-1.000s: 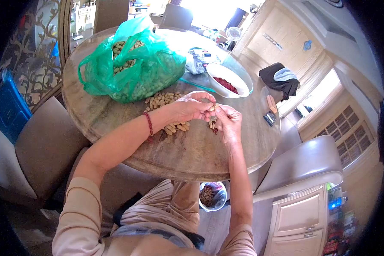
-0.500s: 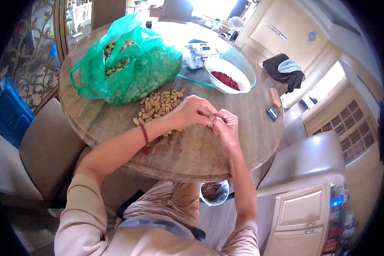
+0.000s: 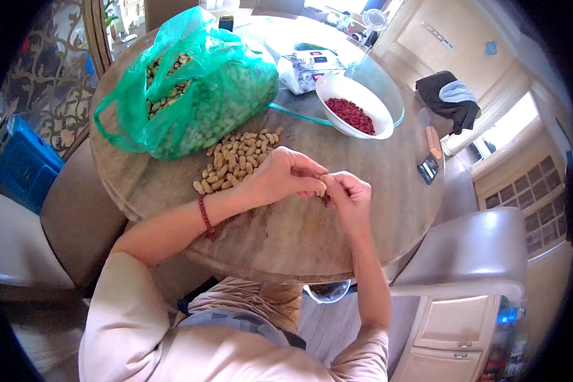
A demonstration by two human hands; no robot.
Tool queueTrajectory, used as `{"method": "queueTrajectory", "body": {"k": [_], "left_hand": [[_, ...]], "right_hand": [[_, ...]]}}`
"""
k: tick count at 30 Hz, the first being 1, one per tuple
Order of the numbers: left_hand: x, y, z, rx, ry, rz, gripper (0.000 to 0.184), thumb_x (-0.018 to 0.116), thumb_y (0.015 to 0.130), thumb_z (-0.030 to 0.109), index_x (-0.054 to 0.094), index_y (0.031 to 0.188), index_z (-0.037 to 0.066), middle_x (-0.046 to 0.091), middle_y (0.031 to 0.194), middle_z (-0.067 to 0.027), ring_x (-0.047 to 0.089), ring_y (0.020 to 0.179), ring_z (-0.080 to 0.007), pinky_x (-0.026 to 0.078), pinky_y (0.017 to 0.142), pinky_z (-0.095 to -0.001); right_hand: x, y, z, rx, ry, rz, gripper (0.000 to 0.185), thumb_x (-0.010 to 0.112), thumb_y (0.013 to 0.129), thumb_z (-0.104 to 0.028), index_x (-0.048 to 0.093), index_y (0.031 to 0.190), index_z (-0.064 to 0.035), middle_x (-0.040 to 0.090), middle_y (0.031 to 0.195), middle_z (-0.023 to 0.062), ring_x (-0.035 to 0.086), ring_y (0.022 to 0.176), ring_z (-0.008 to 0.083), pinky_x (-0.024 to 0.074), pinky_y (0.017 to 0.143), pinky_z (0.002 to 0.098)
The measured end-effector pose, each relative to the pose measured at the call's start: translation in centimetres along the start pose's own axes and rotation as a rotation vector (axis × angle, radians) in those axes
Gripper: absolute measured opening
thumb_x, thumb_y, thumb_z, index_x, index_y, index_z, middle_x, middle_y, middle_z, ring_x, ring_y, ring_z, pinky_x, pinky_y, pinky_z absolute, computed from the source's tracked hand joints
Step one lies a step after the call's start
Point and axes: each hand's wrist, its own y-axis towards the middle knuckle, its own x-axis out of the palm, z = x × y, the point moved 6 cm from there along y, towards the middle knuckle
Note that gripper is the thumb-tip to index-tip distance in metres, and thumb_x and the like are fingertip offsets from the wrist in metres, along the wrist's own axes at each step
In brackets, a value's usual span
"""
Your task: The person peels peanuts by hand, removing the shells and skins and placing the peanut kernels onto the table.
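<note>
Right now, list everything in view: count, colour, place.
Table: one, brown, centre
Bag: one, green, table's far left, holding peanuts
Loose peanuts: many, tan, before the bag
Bowl: one, white, table's far right
Kernels: many, dark red, in the bowl
Package: one, white with dark print, behind the bowl
Handled item: one, pinkish, table's right side
Small item: one, black, beside it
Cloth: one, dark, beyond them
Chairs: several, grey-brown, around the table
Tub: one, blue, left
Bucket: one, pale, below the table edge
Cabinet: one, cream, lower right
Bracelet: one, red, left wrist
Hands, left and right: two, bare, pinching one tan peanut
</note>
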Motion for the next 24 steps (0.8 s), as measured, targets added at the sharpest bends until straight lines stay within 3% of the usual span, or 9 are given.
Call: {"method": "queueTrajectory", "body": {"k": [7, 11, 14, 16, 17, 19, 21, 24], "left_hand": [[-0.1, -0.5, 0.3, 0.015, 0.041, 0.068, 0.017, 0.066, 0.075, 0.001, 0.066, 0.092, -0.002, 0.066, 0.08, -0.0063, 0.059, 0.068, -0.0079, 0.048, 0.062, -0.0199], [-0.2, -0.9, 1.0, 0.051, 0.132, 0.132, 0.014, 0.068, 0.072, -0.001, 0.067, 0.086, 0.0, 0.065, 0.085, -0.0064, 0.059, 0.074, -0.0081, 0.048, 0.064, -0.0201], [0.3, -1.3, 1.5, 0.159, 0.059, 0.11, 0.017, 0.07, 0.069, -0.002, 0.067, 0.085, 0.003, 0.063, 0.093, -0.0078, 0.058, 0.084, -0.0103, 0.048, 0.066, -0.0214], [-0.1, -1.1, 1.7, 0.19, 0.172, 0.116, 0.018, 0.07, 0.07, -0.003, 0.066, 0.086, 0.003, 0.062, 0.093, -0.0082, 0.059, 0.083, -0.0111, 0.048, 0.066, -0.0217], [0.0, -1.1, 2.1, 0.239, 0.281, 0.113, 0.019, 0.069, 0.07, -0.004, 0.066, 0.087, 0.003, 0.062, 0.092, -0.0086, 0.059, 0.083, -0.0118, 0.048, 0.066, -0.022], [-0.3, -1.0, 1.6, 0.173, 0.168, 0.16, 0.018, 0.068, 0.07, -0.006, 0.065, 0.086, 0.002, 0.062, 0.089, -0.0086, 0.059, 0.081, -0.0128, 0.048, 0.066, -0.0225], [-0.3, -0.9, 0.9, 0.099, 0.116, 0.167, 0.016, 0.068, 0.07, -0.006, 0.064, 0.084, 0.001, 0.062, 0.086, -0.0081, 0.059, 0.079, -0.0126, 0.047, 0.065, -0.0219], [0.5, -1.1, 0.6, 0.151, 0.235, 0.086, 0.014, 0.067, 0.071, -0.006, 0.063, 0.082, 0.0, 0.062, 0.084, -0.0074, 0.059, 0.076, -0.012, 0.047, 0.064, -0.0212]], "right_hand": [[-0.1, 0.0, -1.8, -0.161, -0.186, -0.025, 0.011, 0.058, 0.084, -0.007, 0.064, 0.082, 0.0023, 0.056, 0.064, -0.0025, 0.046, 0.056, 0.0033, 0.036, 0.049, 0.0186], [-1.2, -0.1, -2.2, -0.182, -0.189, 0.062, 0.008, 0.059, 0.082, -0.003, 0.065, 0.085, 0.0014, 0.052, 0.06, -0.0025, 0.041, 0.053, 0.0031, 0.0343, 0.048, 0.0189], [-1.8, -0.3, -1.7, -0.066, -0.216, -0.045, 0.019, 0.069, 0.076, -0.009, 0.065, 0.093, -0.0012, 0.049, 0.057, -0.0038, 0.04, 0.051, 0.0026, 0.0342, 0.045, 0.0193], [-1.1, -0.6, -2.0, -0.115, -0.265, -0.189, 0.042, 0.077, 0.068, -0.019, 0.063, 0.103, -0.0026, 0.046, 0.054, -0.0015, 0.038, 0.047, 0.0043, 0.0344, 0.043, 0.021], [-0.9, -0.8, -2.0, -0.104, -0.252, -0.193, 0.042, 0.077, 0.068, -0.019, 0.063, 0.103, -0.0026, 0.046, 0.054, -0.0015, 0.038, 0.047, 0.0043, 0.0344, 0.043, 0.021], [-0.4, -1.1, -2.5, -0.162, -0.407, -0.14, 0.055, 0.079, 0.062, -0.027, 0.06, 0.108, -0.0016, 0.043, 0.053, 0.0032, 0.037, 0.045, 0.0078, 0.0345, 0.042, 0.0228], [-0.3, -0.8, -2.9, -0.177, -0.428, -0.116, 0.058, 0.078, 0.064, -0.027, 0.058, 0.11, 0.0, 0.041, 0.054, 0.0064, 0.037, 0.043, 0.0106, 0.0358, 0.042, 0.024], [0.0, -0.7, -2.7, -0.109, -0.488, -0.117, 0.054, 0.077, 0.065, -0.027, 0.058, 0.109, -0.0004, 0.046, 0.057, 0.0089, 0.043, 0.044, 0.013, 0.0392, 0.044, 0.026]]}}
